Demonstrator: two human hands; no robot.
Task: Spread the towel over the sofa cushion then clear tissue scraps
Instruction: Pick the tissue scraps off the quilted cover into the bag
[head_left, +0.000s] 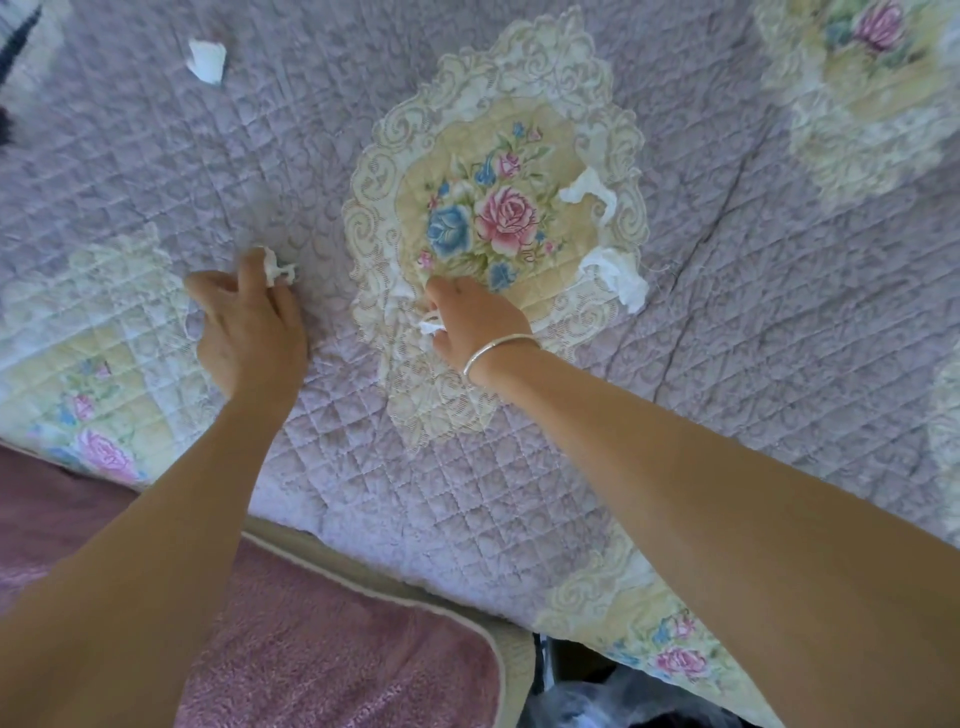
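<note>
- Two tissue scraps (592, 193) (615, 278) lie on the quilted sofa cover (467, 493), right of its centre.
- A third scrap (208, 60) lies far left.
- A towel (337, 649) lies at the cover's near edge.

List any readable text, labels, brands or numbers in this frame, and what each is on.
None readable.
The lilac quilted floral cover carries only printed roses and lace patterns.
The pink fuzzy towel has a faint mark near the bottom edge, too blurred to read.
The white tissue scraps are blank.
</note>
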